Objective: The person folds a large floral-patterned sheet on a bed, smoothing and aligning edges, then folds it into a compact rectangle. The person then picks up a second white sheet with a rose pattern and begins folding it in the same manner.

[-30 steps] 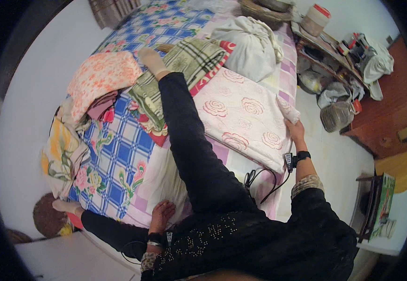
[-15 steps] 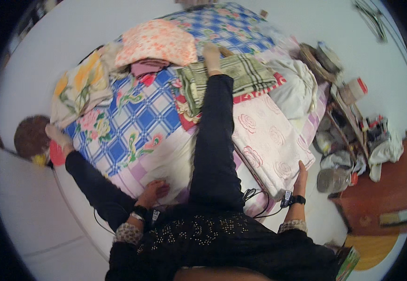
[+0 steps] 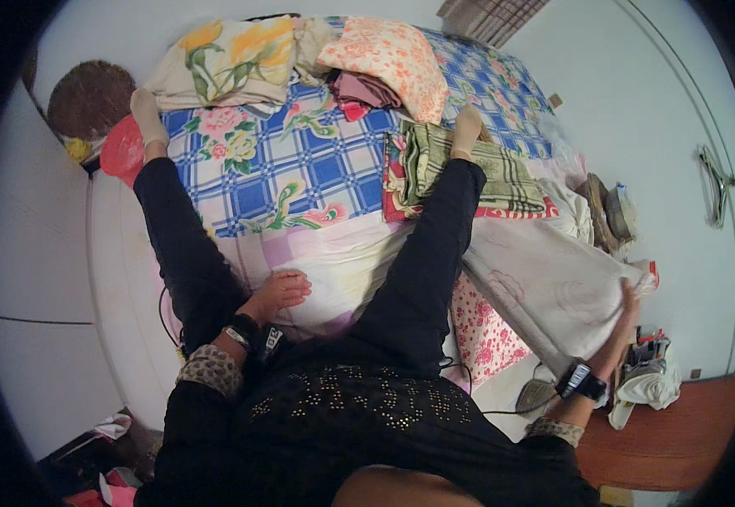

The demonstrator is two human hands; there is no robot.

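Note:
My right hand (image 3: 626,314) grips the outer edge of a white blanket with a faint pink rose pattern (image 3: 545,275). That side of the blanket is raised and slanting, and a pink-and-red flowered cloth (image 3: 486,334) shows beneath it. My right fingertips are partly hidden by the fabric. Over the pale sheet, beside my left thigh, my left hand (image 3: 283,292) is empty with its fingers stretched out. Just beyond the blanket lies a folded green plaid cloth (image 3: 502,173), on top of a red patterned one (image 3: 394,190). My right foot rests against the plaid cloth.
A blue checked flowered sheet (image 3: 333,182) covers the bed. Farther back are a folded yellow-flowered cloth (image 3: 236,63) and an orange-flowered pillow (image 3: 388,63). A red basin (image 3: 122,150) stands at left. On the right are a plastic jar (image 3: 644,277) and assorted small items.
The rose blanket's right side has been lifted and swung outward to the right by my right hand, exposing the flowered cloth. My left hand's fingers have straightened. The view has shifted.

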